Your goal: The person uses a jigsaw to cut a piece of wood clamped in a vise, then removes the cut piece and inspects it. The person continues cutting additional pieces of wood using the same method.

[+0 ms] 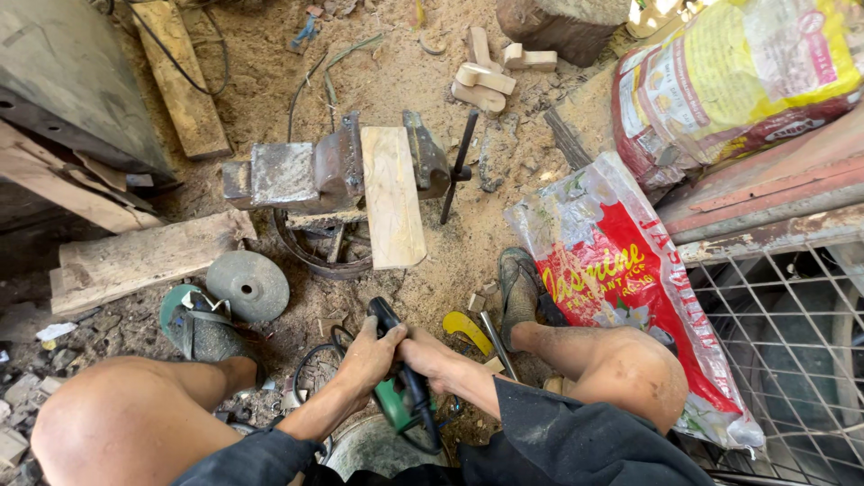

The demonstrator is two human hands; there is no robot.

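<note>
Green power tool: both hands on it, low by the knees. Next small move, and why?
Probably raise the green power tool forward toward the pale wooden board. The left hand and right hand both grip the tool close to the body, well short of the board, which sits clamped in the bench vise with its near end bare. What tip the tool carries is hidden.

Red-white sack [621, 288]; yellow-red sack [729, 81] behind

Green-black power tool [402, 396]; pale plank [392, 195]; red-white sack [621, 279]; yellow piece [465, 327], maybe plastic.
</note>
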